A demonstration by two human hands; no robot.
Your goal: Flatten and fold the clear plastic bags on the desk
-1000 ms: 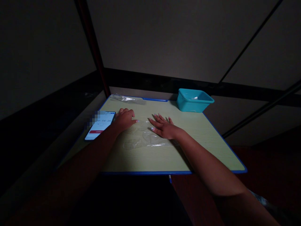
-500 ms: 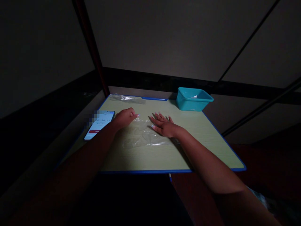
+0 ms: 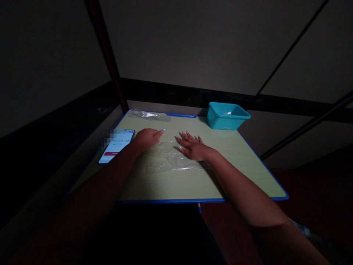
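Note:
A clear plastic bag (image 3: 182,162) lies flat and slightly wrinkled on the light-green tabletop (image 3: 171,189). My right hand (image 3: 193,149) rests palm down on its right part, fingers spread and pointing away from me. At the bag's upper left edge is my left hand (image 3: 147,140). Its thumb sticks out to the right, apart from the curled fingers, and one fingertip is at the plastic. Nothing shows between that thumb and the fingers. The undersides of both hands are hidden.
A phone (image 3: 117,147) with a running timer lies left of my left hand. Another clear plastic bag (image 3: 149,116) is at the far left edge. A turquoise plastic basket (image 3: 227,119) stands at the far right corner. Walls and dark panels border the table's back and left.
My left thumb has lifted and straightened away from the fingers, where it was pinched at the bag's edge. The plastic there lies lower. My right hand has stayed in place.

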